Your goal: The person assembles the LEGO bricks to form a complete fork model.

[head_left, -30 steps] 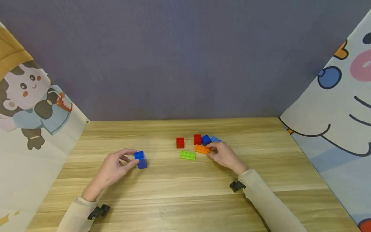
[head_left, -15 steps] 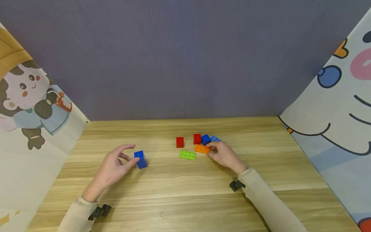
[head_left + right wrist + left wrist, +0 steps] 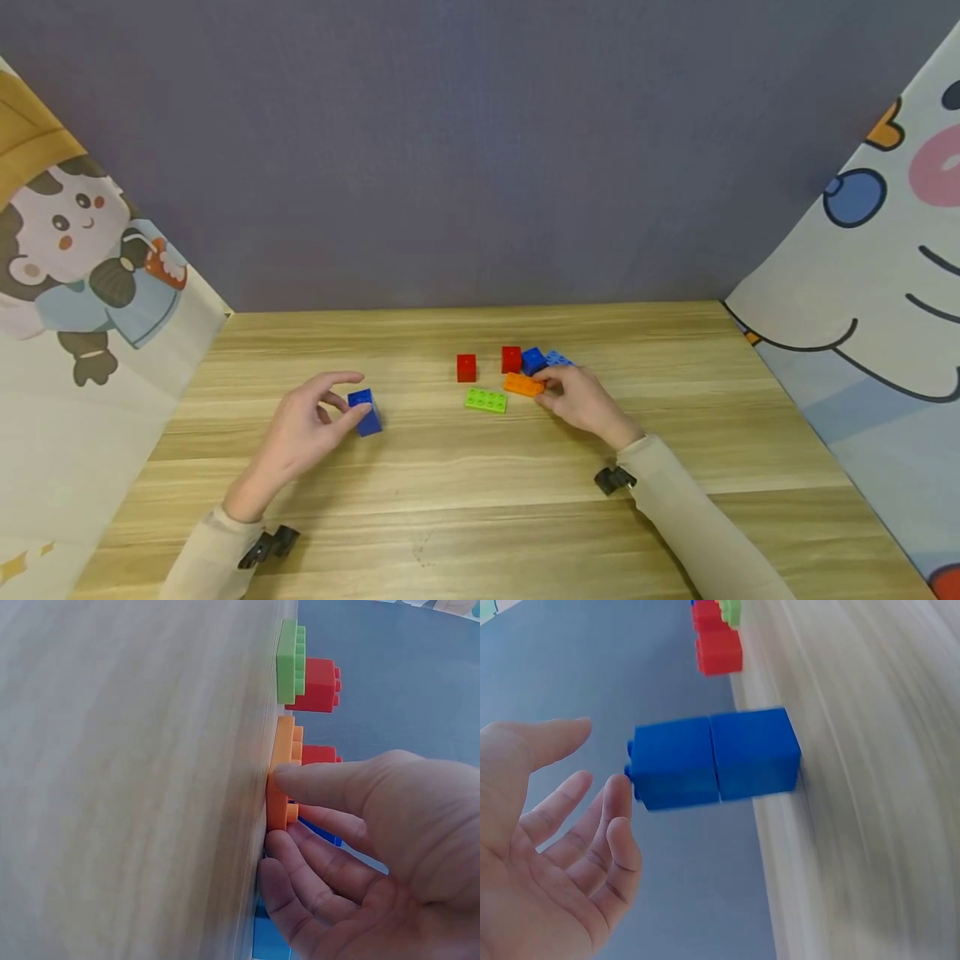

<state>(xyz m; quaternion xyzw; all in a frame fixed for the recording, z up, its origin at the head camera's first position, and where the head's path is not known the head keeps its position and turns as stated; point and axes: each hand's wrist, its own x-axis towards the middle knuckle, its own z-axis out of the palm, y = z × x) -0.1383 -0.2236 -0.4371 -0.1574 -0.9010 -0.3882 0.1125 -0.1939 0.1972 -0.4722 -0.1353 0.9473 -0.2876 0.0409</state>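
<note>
Two blue bricks (image 3: 716, 759), one stacked on the other, stand upright on the wooden table at the left. My left hand (image 3: 303, 425) is beside the stack with fingers and thumb spread apart. In the left wrist view its fingers (image 3: 615, 847) hang free near the studded top. Toward the right, my right hand (image 3: 581, 404) pinches the near-right end of a flat orange brick (image 3: 522, 384). The thumb (image 3: 322, 784) presses on its front side, and the index finger lies behind, partly hidden. The orange brick lies flat on the table.
A flat lime green brick (image 3: 486, 400) lies left of the orange one. Behind are a red brick (image 3: 467, 367), another red brick (image 3: 511, 359), a dark blue brick (image 3: 533, 361) and a light blue brick (image 3: 558, 358). A grey panel (image 3: 480, 167) rises at the table's back.
The left hand has let go of the blue stack; its index finger lifted away, then the hand shifted slightly right. The right hand and orange brick have stayed in place.
</note>
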